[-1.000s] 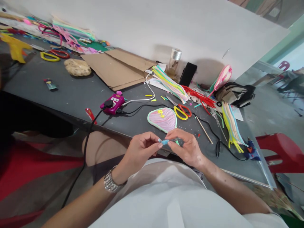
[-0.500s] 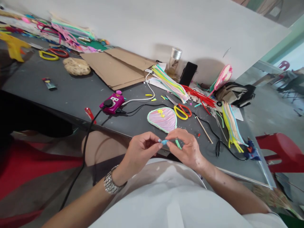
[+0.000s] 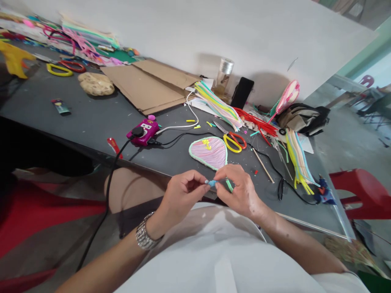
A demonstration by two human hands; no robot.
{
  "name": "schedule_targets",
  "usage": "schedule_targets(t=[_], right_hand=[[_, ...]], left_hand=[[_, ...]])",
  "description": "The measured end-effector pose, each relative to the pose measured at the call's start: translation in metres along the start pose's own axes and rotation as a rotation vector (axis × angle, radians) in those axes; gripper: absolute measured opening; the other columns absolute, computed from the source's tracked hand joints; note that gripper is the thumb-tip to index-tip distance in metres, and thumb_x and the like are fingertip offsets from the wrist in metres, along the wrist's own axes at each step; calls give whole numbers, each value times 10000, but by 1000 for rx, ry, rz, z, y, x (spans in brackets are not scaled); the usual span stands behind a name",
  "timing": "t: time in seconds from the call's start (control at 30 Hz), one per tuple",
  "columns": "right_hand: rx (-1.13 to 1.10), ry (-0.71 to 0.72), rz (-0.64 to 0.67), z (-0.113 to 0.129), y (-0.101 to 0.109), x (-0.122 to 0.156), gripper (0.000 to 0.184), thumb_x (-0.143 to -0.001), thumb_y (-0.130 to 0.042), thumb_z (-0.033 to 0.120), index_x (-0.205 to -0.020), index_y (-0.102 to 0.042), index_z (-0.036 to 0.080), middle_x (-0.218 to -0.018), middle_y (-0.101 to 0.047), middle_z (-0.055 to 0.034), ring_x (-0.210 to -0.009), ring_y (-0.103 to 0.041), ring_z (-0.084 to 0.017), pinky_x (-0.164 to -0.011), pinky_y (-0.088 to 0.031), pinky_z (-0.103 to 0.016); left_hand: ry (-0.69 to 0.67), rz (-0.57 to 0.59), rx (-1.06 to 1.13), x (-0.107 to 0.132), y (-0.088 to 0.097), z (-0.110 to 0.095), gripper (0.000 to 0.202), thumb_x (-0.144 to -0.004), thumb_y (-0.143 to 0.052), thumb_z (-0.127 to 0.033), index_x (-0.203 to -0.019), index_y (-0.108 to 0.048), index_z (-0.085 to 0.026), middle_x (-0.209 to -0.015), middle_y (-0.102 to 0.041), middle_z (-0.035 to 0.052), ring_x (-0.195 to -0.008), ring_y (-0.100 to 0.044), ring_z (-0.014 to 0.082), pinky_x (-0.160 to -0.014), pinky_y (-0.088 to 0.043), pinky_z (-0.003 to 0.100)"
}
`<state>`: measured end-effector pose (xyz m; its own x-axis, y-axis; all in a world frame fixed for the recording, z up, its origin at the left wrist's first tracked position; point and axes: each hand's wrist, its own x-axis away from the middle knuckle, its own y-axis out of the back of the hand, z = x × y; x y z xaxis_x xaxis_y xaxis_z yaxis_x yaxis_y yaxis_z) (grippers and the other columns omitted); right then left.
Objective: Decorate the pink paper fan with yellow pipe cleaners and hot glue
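Note:
A small light-blue pipe cleaner (image 3: 211, 183), bunched into a short coil, is pinched between my two hands just off the table's front edge. My left hand (image 3: 185, 193), with a metal watch on its wrist, grips the left end between thumb and forefinger. On the other end, the thumb and forefinger of my right hand (image 3: 236, 187) are closed. A short green strip (image 3: 229, 185) shows by the right palm; whether it is held, I cannot tell. Beyond my hands lies a pink heart-like piece (image 3: 209, 152) with a mint-green edge and yellow bits. Scissors (image 3: 232, 140) with yellow and orange handles lie beside it.
A purple power socket (image 3: 143, 132) with a black cable (image 3: 110, 191) sits on the left. Behind are cardboard (image 3: 152, 89), a stone (image 3: 96, 84) and a bottle (image 3: 224, 75). Pipe-cleaner bundles (image 3: 218, 106), a wooden stick (image 3: 263, 166) and a blue glue gun (image 3: 325, 192) lie right.
My hands stay together on the blue pipe cleaner, with only a slight shift of the fingers; a little more of its left end shows. The view has turned slightly.

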<state>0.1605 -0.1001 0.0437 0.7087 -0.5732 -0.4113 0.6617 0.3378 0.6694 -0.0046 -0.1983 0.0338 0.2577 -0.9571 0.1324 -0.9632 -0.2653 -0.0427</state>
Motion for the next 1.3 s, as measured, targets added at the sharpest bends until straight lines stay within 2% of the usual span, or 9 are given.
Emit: schedule_targets(t=[0.27, 0.37, 0.57, 0.73, 0.97, 1.3], right_hand=[[-1, -4, 32, -2, 1, 0, 100, -824, -598, 137, -840, -641, 225, -832, -743, -18, -825, -687, -193, -870, -444, -374], [-46, -62, 60, -2, 3, 0, 93, -826, -597, 143, -844, -652, 216, -845, -740, -26, -826, -677, -188, -833, -458, -349], [-377, -325, 290, -9, 21, -4, 157, -881, -634, 238, -1003, -722, 191, -905, -744, -17, -818, -657, -159, -759, -480, -274], [-430, -331, 412, -16, 34, -7, 160, -923, -627, 226, -1025, -744, 189, -959, -748, -24, -867, -656, -155, -791, -482, -267], [-395, -190, 285, -23, 34, -8, 127, -900, -618, 139, -859, -724, 197, -835, -720, -15, -792, -640, -145, -757, -482, -273], [-445, -114, 245, -25, 34, -6, 127, -925, -624, 124, -877, -717, 195, -853, -709, -18, -791, -640, -135, -758, -491, -268]], left_hand=[[-1, 1, 0, 1, 0, 0, 240, -784, -752, -363, -762, -638, -153, -598, -610, -10, -548, -524, 105, -514, -424, 210], [10, 20, 6, -1, 0, 0, 245, -784, -745, -370, -765, -637, -150, -585, -598, -14, -545, -512, 102, -509, -409, 205], [13, 52, 15, -3, 4, 1, 248, -783, -740, -371, -777, -643, -142, -573, -601, -14, -533, -507, 96, -503, -382, 194], [36, 106, 11, -2, 4, 2, 249, -778, -727, -375, -782, -643, -140, -570, -583, -23, -520, -480, 88, -499, -363, 193], [68, 176, -21, -3, 3, 0, 228, -778, -725, -351, -785, -644, -138, -604, -573, -27, -537, -488, 86, -518, -377, 199], [42, 240, 96, -5, 3, 2, 216, -790, -746, -327, -771, -641, -139, -572, -556, -49, -504, -478, 70, -487, -353, 184]])
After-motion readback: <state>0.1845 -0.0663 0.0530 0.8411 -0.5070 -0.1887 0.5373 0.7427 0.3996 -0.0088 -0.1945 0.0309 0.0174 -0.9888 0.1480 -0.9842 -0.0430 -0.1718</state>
